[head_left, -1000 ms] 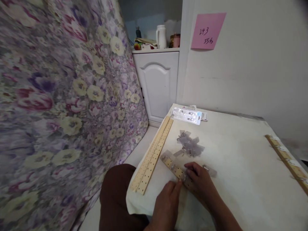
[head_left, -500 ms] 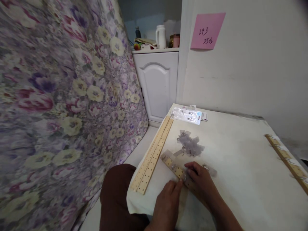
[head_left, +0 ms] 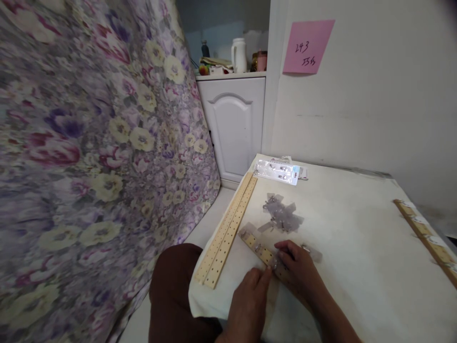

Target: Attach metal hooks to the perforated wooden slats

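A pale wooden strip (head_left: 266, 256) with punched holes lies at a slant on the cloth-covered table. Several clear adhesive hooks are on it, one hook (head_left: 257, 247) on its upper part. My left hand (head_left: 250, 299), its fingers bent together, holds the strip's near edge with the fingertips beside another hook. My right hand (head_left: 298, 264) lies over the strip's lower part with curled fingers, its thumb and index at that same clear hook. The palm covers the lower end. A loose clear hook (head_left: 310, 251) rests just right of my right hand.
A heap of clear adhesive hooks (head_left: 282, 214) lies beyond the strip. More perforated strips (head_left: 228, 231) run along the table's left edge. Hook packaging (head_left: 276, 172) lies at the back. A strip with hooks (head_left: 424, 233) lies far right. A floral curtain (head_left: 107, 143) hangs at left.
Almost nothing differs. Both hands stay at the strip, with only a very slight shift of the fingers and the view.
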The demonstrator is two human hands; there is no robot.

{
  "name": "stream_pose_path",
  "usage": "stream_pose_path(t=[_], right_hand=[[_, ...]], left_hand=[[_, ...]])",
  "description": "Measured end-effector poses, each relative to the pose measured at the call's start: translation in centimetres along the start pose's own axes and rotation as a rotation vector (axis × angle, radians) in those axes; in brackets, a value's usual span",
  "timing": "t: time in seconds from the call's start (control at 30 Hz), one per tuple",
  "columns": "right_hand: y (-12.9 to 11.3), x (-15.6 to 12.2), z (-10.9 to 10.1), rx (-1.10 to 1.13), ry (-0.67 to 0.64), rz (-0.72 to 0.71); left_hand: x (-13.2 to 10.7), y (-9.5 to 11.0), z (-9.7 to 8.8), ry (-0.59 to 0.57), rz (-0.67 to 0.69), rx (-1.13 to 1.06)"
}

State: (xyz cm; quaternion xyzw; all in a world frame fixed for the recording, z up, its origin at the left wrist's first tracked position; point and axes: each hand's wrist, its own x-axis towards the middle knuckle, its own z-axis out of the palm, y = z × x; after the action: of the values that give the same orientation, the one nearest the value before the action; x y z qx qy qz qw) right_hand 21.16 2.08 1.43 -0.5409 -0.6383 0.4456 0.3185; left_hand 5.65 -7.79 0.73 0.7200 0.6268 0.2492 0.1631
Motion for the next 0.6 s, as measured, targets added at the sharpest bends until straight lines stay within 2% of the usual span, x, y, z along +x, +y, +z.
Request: stream_pose_path(t=[0.13, 0.23, 0.6], right_hand=[[0.19, 0.07, 0.03, -0.005, -0.011, -0.003], [0.36, 0.14, 0.08, -0.014, -0.020, -0.009], [0.34, 0.03, 0.21, -0.097, 0.010, -0.058]], left_hand=[[0.14, 0.11, -0.10, -0.116, -0.030, 0.090], [0.17, 0.09, -0.10, -0.143, -0.026, 0.127], [0.09, -0.41, 0.62, -0.046, 0.043, 0.189]])
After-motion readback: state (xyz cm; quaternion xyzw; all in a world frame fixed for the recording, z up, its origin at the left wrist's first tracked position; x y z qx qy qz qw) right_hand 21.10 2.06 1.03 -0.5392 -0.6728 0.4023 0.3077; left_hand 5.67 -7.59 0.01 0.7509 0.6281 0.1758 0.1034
